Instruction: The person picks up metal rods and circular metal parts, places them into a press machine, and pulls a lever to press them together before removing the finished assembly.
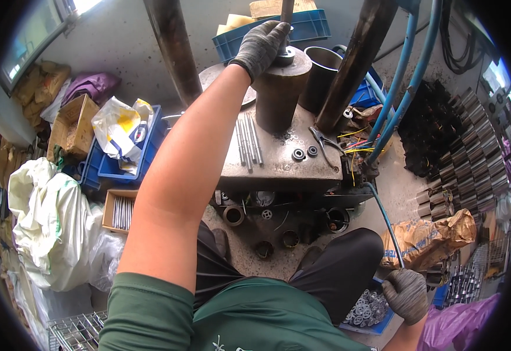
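The left hand (261, 44), in a grey knit glove, reaches up to the vertical rod (287, 9) above the steel cylinder (276, 102), its fingers bent against the rod's near side; whether they close fully around it, I cannot tell. Just below those fingers, a dark metal ring (286, 57) sits on the cylinder's flat top, around the foot of the rod as far as the glove lets one see. The right hand (405, 294), gloved likewise, is wrapped around the lower end of a slim blue lever (386, 219), beside the person's right knee. The cylinder stands upright on a worn metal table (302, 168), with a wide open-topped tube (319, 79) near its right side. In front of the cylinder lie several slender steel rods (248, 140) (roughly side by side), two small ball bearings (298, 154) and, toward the right edge, a pair of pliers (324, 143). Behind it all is a blue crate (311, 26) against the wall. Below the right hand, a blue tray (378, 329) holds a heap of flat metal pieces (365, 309); a brown paper sack (436, 237) lies nearby.
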Tool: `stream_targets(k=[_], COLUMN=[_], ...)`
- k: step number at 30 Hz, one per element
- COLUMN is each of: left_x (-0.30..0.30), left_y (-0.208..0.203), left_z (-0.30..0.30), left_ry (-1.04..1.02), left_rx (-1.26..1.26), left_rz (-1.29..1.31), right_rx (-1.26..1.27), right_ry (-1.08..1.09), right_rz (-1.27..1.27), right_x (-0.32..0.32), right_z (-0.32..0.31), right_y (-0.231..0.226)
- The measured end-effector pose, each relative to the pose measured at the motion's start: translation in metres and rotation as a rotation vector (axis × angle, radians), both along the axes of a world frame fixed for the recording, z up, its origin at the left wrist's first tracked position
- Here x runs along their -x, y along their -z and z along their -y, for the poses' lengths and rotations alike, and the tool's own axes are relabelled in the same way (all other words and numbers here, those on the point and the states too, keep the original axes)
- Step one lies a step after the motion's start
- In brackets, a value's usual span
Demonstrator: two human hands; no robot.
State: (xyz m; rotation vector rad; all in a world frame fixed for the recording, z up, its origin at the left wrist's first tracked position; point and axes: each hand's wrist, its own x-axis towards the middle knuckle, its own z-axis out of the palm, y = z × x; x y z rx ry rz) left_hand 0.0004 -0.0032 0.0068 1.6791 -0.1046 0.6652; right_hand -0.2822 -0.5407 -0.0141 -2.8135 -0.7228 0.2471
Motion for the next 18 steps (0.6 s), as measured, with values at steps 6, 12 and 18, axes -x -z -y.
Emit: stream_targets(k=[6,12,18], left_x=[-0.007,-0.007,-0.007], left_y=[0.004,0.002,0.003], left_z=[-0.005,-0.008,-0.008], left_ry=[-0.045,0.008,-0.042], left_rx=[-0.071,-0.060,-0.116], left_rz=[0.008,-0.050,-0.056], right_rx=[-0.119,0.114,-0.003], right_ry=[0.072,-0.173,-0.073], right_rz=[-0.017,-0.056,-0.015], right_x=[-0.014,-0.013,-0.014], right_z=[-0.001,0.003,0.007], right_y=[-0.020,-0.015,-0.015])
